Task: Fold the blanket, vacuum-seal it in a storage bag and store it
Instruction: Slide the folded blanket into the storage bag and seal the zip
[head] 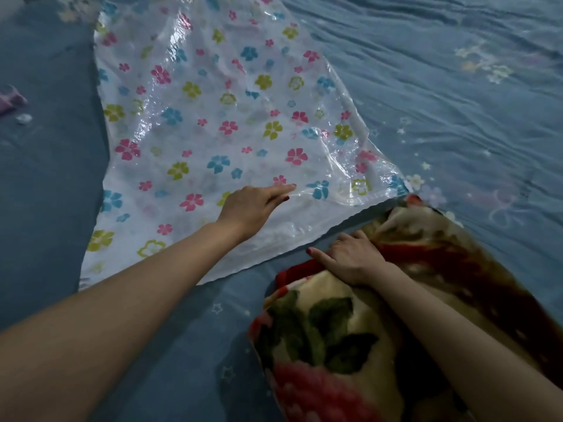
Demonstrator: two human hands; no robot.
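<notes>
Plastic printed with pink, blue and green flowers, the bag (195,123) lies flat and wrinkled on a bed (441,86) under a blue sheet, with nothing visible inside it. Its near edge ripples up at the right corner, just beside the blanket (329,324), a folded fleece bundle in red, cream and green that rests on the sheet outside the bag. The left hand (253,208) reaches onto the bag near that edge, forefinger extended and touching the plastic, the other fingers loosely curled under; its grip holds nothing. The right hand (347,257) rests on the blanket's far end, fingers relaxed and spread, pressing rather than clutching. The blanket runs out of view at the lower right. A small purple object (12,100) at the left edge is cut off and too blurred to identify.
</notes>
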